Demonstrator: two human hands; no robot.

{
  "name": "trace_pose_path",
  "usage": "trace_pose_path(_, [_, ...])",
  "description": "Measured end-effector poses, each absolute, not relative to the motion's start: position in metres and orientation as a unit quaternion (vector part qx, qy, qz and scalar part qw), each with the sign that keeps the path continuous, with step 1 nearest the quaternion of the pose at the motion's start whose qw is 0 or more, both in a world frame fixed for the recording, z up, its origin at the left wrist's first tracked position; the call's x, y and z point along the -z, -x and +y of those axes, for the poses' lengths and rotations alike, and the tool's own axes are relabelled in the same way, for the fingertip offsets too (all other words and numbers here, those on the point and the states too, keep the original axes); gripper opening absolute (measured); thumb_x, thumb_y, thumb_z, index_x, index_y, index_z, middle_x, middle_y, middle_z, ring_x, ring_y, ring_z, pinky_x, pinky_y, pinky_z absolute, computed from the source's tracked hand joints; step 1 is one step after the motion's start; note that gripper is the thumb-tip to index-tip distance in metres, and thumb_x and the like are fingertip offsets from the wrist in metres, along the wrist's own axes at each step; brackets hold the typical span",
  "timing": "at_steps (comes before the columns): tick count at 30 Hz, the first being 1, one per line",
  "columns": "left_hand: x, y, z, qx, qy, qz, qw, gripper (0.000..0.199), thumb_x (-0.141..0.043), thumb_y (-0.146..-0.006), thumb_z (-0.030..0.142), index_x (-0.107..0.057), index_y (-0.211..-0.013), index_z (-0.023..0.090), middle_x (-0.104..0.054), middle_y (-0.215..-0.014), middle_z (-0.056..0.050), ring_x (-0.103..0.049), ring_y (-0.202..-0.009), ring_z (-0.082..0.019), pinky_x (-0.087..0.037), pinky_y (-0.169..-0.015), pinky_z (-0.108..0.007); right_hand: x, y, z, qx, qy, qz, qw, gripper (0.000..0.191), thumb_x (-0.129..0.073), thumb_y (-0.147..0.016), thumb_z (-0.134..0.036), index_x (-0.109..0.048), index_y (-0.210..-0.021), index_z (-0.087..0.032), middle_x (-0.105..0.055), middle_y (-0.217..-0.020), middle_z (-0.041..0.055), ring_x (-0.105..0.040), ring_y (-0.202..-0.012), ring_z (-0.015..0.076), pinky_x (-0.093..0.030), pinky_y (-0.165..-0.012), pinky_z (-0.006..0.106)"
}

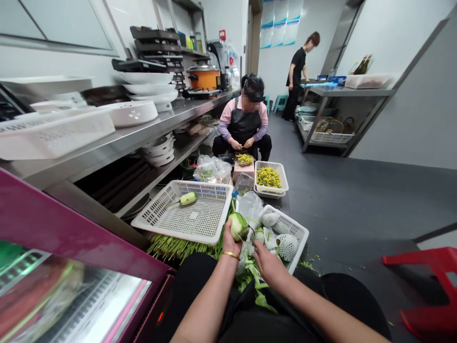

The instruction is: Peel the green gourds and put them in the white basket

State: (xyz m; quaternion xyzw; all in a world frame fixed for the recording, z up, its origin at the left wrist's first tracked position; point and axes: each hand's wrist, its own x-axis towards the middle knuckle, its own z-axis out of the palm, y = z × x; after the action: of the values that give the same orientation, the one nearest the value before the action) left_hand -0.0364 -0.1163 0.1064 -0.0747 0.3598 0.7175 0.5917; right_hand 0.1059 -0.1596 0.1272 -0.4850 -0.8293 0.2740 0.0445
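My left hand (232, 243), with a gold bangle at its wrist, is closed around a partly peeled green gourd (238, 226), stem upward. Close to the gourd's right side, my right hand (266, 259) is closed on a thin dark tool that looks like a peeler (251, 229); the fingers mostly hide it. Green peelings (253, 276) lie below both hands. A pale peeled gourd (188, 199) rests in the white perforated basket (167, 224) to the left. White foam-netted produce (287, 247) fills part of the white crate (303, 236) on the right.
Long green stalks (185, 247) lie under the left basket. Ahead, a seated person (246, 119) handles yellow flowers, beside a basket of them (268, 177). A steel shelf (117, 138) runs along the left. A red stool (424, 286) stands right. Another person (298, 71) stands behind.
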Motion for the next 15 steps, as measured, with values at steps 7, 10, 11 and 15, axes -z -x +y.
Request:
trace_pose_path(7, [-0.1, 0.05, -0.115, -0.739, 0.024, 0.329, 0.588, 0.043, -0.067, -0.062, 0.042, -0.058, -0.096, 0.017, -0.064, -0.08, -0.005, -0.063, -0.069, -0.022, -0.052, -0.062, -0.037, -0.104, -0.164, -0.162, -0.351, 0.481, -0.803, 0.036, 0.033, -0.027, -0.091, -0.03, -0.045, -0.114, -0.016, -0.068, -0.092, 0.0126, -0.064, -0.086, 0.0251, -0.043, -0.073, 0.032])
trace_pose_path(10, [-0.098, 0.043, -0.119, -0.746, -0.08, 0.314, 0.582, 0.042, -0.068, -0.061, 0.039, -0.059, -0.093, 0.014, -0.064, -0.08, -0.006, -0.062, -0.069, -0.02, -0.05, -0.061, -0.031, -0.157, -0.137, -0.128, -0.347, 0.456, -0.809, 0.131, 0.028, -0.028, -0.091, -0.034, -0.046, -0.108, -0.021, -0.065, -0.094, 0.008, -0.062, -0.086, 0.0224, -0.042, -0.076, 0.032])
trace_pose_path(11, [-0.098, 0.04, -0.12, -0.749, -0.113, 0.305, 0.576, 0.04, -0.069, -0.061, 0.037, -0.059, -0.092, 0.014, -0.064, -0.081, -0.006, -0.061, -0.069, -0.019, -0.049, -0.062, -0.03, -0.172, -0.124, -0.12, -0.342, 0.451, -0.812, 0.141, 0.026, -0.029, -0.091, -0.033, -0.046, -0.106, -0.02, -0.065, -0.093, 0.0078, -0.061, -0.085, 0.0219, -0.042, -0.075, 0.031])
trace_pose_path(15, [-0.098, 0.037, -0.123, -0.755, -0.176, 0.306, 0.553, 0.035, -0.068, -0.062, 0.035, -0.059, -0.089, 0.015, -0.064, -0.08, -0.006, -0.06, -0.069, -0.018, -0.048, -0.063, -0.029, -0.187, -0.093, -0.117, -0.332, 0.458, -0.814, 0.132, 0.025, -0.03, -0.091, -0.028, -0.045, -0.107, -0.017, -0.064, -0.088, 0.0089, -0.062, -0.081, 0.0217, -0.041, -0.071, 0.029])
